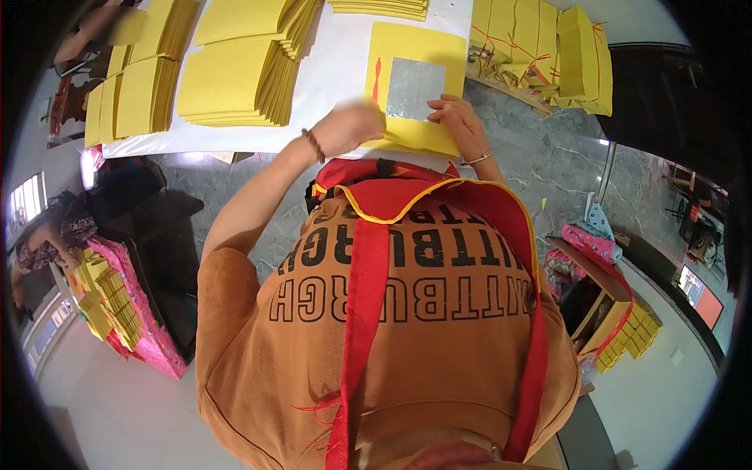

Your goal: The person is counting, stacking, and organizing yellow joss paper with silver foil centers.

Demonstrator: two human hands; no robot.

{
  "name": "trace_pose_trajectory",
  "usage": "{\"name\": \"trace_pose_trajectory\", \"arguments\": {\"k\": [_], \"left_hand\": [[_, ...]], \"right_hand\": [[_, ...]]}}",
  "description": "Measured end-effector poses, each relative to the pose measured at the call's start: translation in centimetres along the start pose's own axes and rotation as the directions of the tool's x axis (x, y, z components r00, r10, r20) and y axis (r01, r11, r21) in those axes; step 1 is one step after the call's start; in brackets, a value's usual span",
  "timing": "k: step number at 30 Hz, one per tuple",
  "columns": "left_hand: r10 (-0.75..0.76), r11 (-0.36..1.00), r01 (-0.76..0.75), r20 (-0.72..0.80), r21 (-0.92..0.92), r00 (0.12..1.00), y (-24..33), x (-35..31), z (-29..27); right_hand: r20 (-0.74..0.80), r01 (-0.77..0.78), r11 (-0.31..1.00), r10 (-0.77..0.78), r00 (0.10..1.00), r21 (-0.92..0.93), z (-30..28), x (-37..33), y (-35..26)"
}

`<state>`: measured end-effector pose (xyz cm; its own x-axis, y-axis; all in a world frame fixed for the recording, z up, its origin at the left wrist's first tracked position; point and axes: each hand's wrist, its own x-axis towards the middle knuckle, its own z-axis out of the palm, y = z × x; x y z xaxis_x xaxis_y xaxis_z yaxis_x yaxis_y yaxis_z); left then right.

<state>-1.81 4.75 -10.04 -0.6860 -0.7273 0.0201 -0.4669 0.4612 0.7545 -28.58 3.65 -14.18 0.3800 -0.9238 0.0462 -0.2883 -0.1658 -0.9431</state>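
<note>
Yellow sheet (415, 78), left hand (352, 125) fisted on edge, right hand (458, 117) flat w/ fingers spread

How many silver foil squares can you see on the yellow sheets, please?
1: the silver foil square sits on the top yellow sheet, between the left hand and right hand. Others may lie hidden in the stacks.

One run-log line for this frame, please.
left hand: on yellow sheet edge | right hand: by silver square | folded stacks: left, on white table
</note>
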Motion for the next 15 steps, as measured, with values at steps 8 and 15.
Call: {"name": "trace_pose_trajectory", "arguments": {"k": [8, 15], "left_hand": [[-0.181, 0.955, 0.249, 0.343, -0.164, 0.922, -2.2, 2.7, -2.1], [-0.27, 0.915, 0.371, 0.439, -0.16, 0.857, -1.7, 3.8, -3.1]], "right_hand": [[0.06, 0.073, 0.997, -0.074, 0.995, 0.012, -0.6, 0.4, 0.1], [0.06, 0.038, 0.992, -0.045, 0.997, 0.119, -0.6, 0.4, 0.0]]}}
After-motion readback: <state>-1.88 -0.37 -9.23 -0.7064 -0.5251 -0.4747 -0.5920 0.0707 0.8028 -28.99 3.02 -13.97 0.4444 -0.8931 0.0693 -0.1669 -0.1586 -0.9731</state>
